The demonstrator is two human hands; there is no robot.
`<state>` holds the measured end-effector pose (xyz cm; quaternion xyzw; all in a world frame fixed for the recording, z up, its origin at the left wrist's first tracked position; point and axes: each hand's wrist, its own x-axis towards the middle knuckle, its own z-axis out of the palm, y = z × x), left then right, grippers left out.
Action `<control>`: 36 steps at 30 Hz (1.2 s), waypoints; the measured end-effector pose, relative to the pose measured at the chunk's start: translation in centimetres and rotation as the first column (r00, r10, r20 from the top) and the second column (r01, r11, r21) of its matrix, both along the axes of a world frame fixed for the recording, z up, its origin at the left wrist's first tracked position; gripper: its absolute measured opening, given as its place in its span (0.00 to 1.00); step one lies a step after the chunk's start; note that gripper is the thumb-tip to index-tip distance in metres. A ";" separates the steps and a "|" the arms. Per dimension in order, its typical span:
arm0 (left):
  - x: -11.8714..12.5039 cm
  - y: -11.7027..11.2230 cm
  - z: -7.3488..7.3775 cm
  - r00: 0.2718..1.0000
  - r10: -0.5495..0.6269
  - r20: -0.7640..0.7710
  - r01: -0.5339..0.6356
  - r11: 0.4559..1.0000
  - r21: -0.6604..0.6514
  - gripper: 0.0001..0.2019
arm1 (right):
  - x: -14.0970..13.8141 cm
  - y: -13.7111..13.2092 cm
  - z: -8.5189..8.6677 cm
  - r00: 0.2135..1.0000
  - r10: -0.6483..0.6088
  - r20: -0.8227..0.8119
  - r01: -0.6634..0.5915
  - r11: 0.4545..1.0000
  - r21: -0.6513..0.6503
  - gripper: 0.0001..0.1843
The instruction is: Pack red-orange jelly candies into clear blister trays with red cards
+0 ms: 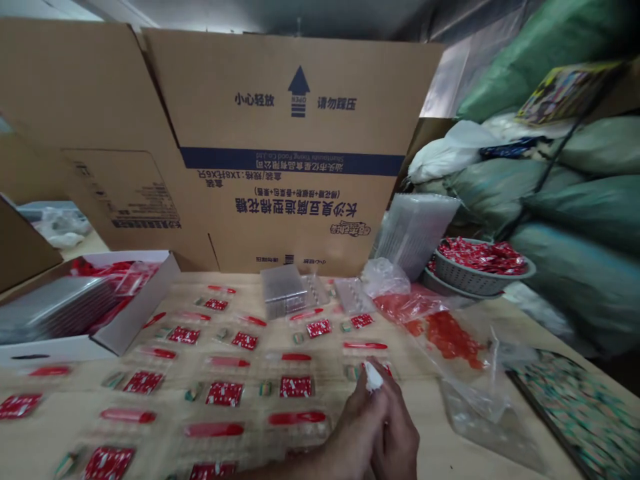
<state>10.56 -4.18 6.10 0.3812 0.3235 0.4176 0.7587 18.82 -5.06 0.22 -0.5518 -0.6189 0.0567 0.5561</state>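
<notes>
While pressed together, the hands (pixel 380 420) hold a white wad (pixel 373 377) between them.

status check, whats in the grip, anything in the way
Left hand and right hand together, white scrap held between them. Red sachets just ahead. Clear plastic bag off the right hand.

At twelve o'clock, the cardboard carton (pixel 295 80) reads 小心轻放 and 请勿踩压 on either side of an up arrow (pixel 299 90) with OPEN in its stem (turned sideways). Upside down below, a blue band (pixel 293 161) carries 汕头市亿星食品有限公司 and "Food Co.,Ltd"; next comes 长沙臭豆腐造型棉花糖, plus a size line starting 1X8. Print on the red sachets (pixel 224 393) at six o'clock is too blurred to read.
</notes>
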 end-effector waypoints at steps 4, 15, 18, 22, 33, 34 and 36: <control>-4.9 6.9 -0.9 0.676 0.300 -0.673 0.246 0.769 0.590 0.21 | 2.5 0.4 -0.1 0.976 -0.142 -0.165 0.117 0.981 -0.155 0.20; -15.9 20.7 -4.1 -0.125 0.724 -0.678 0.666 0.568 0.484 0.24 | 8.5 -2.4 -5.1 0.913 -0.329 -0.241 0.231 0.904 -0.361 0.25; -17.5 22.2 -3.6 -0.157 0.731 -0.664 0.666 0.575 0.476 0.24 | 8.7 -3.2 -6.4 0.956 -0.290 -0.047 0.262 0.915 -0.307 0.20; -18.7 22.9 -2.7 -0.260 0.695 -0.670 0.615 0.654 0.440 0.27 | 8.2 -3.9 -7.7 0.977 -0.134 0.166 0.176 0.945 -0.274 0.14; -17.7 -3.8 -10.3 -0.159 0.694 -0.702 0.694 0.584 0.421 0.31 | 8.5 1.8 -6.6 0.963 -0.076 0.260 0.140 0.961 -0.239 0.16; -18.7 -4.8 -10.5 -0.215 0.670 -0.711 0.652 0.641 0.406 0.31 | 8.6 3.2 -6.4 0.954 -0.054 0.295 0.125 0.965 -0.230 0.18; -20.8 -6.0 -10.5 -0.271 0.612 -0.743 0.612 0.705 0.358 0.30 | 8.5 5.7 -6.0 0.931 0.026 0.365 0.072 0.965 -0.253 0.19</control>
